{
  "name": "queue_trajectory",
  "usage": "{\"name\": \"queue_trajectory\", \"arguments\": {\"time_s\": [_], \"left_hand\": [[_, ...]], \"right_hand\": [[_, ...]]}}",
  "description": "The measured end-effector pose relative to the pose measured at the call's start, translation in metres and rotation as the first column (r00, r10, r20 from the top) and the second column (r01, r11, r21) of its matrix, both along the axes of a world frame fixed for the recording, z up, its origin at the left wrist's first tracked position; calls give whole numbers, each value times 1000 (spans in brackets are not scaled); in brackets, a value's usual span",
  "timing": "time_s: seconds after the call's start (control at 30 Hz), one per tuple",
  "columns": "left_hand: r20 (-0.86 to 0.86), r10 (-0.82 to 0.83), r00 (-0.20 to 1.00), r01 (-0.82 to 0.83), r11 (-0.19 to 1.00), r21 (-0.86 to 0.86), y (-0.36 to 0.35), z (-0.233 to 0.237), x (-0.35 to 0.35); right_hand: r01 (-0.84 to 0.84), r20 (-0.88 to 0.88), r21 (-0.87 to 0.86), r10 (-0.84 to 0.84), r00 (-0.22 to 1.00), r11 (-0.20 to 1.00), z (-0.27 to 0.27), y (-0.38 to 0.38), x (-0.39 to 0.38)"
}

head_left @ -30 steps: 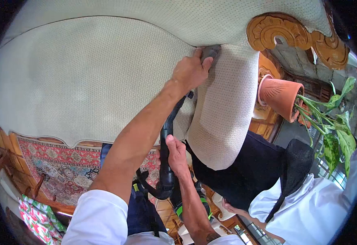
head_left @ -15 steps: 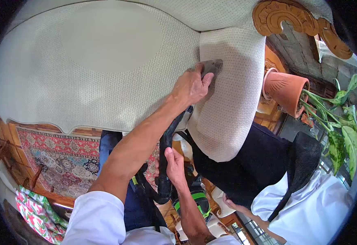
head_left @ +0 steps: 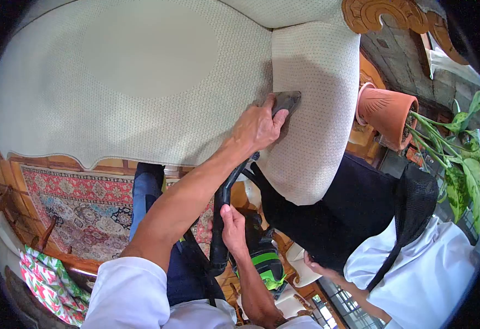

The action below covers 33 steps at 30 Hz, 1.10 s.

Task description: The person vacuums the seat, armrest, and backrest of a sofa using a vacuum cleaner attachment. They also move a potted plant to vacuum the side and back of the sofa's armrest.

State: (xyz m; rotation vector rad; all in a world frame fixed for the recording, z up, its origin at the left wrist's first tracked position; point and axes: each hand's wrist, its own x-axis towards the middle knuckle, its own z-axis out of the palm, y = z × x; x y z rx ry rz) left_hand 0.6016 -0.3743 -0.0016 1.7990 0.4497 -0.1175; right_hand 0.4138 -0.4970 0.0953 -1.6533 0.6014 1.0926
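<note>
My left hand [head_left: 257, 127] is closed around a flat grey upholstery nozzle [head_left: 289, 101]. The nozzle presses on the inner side of the cream armrest [head_left: 319, 126], by its join with the seat [head_left: 141, 129] of the sofa. Lower down, my right hand [head_left: 233, 230] wraps round a black vacuum tube [head_left: 221, 233]. That tube runs up beneath my left forearm; its link to the nozzle is hidden behind my hand and wrist.
A co-worker in a white top [head_left: 415, 274] and black apron stands at the right. Beyond the armrest is a terracotta pot [head_left: 387, 115] with a leafy plant [head_left: 456, 181]. A black-and-green machine [head_left: 267, 268] stands below, and a patterned rug [head_left: 86, 214] lies at left.
My left hand has drawn the nozzle along the armrest toward the sofa's front. The sofa sits slightly higher in view. My right hand keeps its hold on the tube.
</note>
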Motion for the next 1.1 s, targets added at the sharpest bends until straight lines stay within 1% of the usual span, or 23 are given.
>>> {"name": "queue_trajectory", "arguments": {"time_s": [0.07, 0.13, 0.2, 0.27, 0.33, 0.43, 0.57, 0.63, 0.67, 0.73, 0.9, 1.03, 1.1], "left_hand": [[-13, -13, 1000, 13, 1000, -3, -4, 0, -6], [70, 26, 997, -28, 999, 25, -10, -5, -14], [90, 34, 995, -35, 999, 14, -15, -8, -21], [112, 42, 993, -43, 999, 1, -20, -8, -27], [68, 20, 997, -21, 1000, 9, -23, -3, -36], [20, -10, 1000, 9, 999, 36, -27, -1, -45], [18, -15, 1000, 15, 1000, 21, -34, -3, -57], [61, -3, 998, 2, 1000, 10, -39, -6, -63], [60, -6, 998, 5, 1000, 8, -41, -7, -66], [-1, -34, 999, 34, 999, -7, -44, -6, -72], [-21, -59, 998, 58, 998, -31, -48, -4, -85], [-58, -94, 994, 91, 995, -46, -53, -6, -94], [-48, -96, 994, 94, 995, -44, -55, -7, -98]], "right_hand": [[-8, -1, 8, 8, 1000, 1000, -4, -7, -9], [-14, -2, 15, 14, 1000, 1000, -8, -12, -18], [18, 6, 38, -18, 1000, 999, -9, -15, -28], [36, -6, 16, -36, 999, 999, -9, -18, -36], [53, -17, -1, -53, 998, 999, -7, -18, -42], [78, -2, 31, -78, 997, 996, -6, -19, -51], [64, 16, 57, -65, 998, 996, -11, -31, -69], [63, 27, 59, -65, 998, 996, -9, -33, -74], [59, 4, 42, -59, 998, 997, -8, -34, -76], [55, -20, 28, -54, 998, 998, -6, -36, -82], [110, -49, 27, -109, 993, 994, -7, -42, -95], [105, -55, 15, -104, 993, 994, -8, -50, -108], [159, -60, 64, -155, 986, 985, -9, -51, -113]]}}
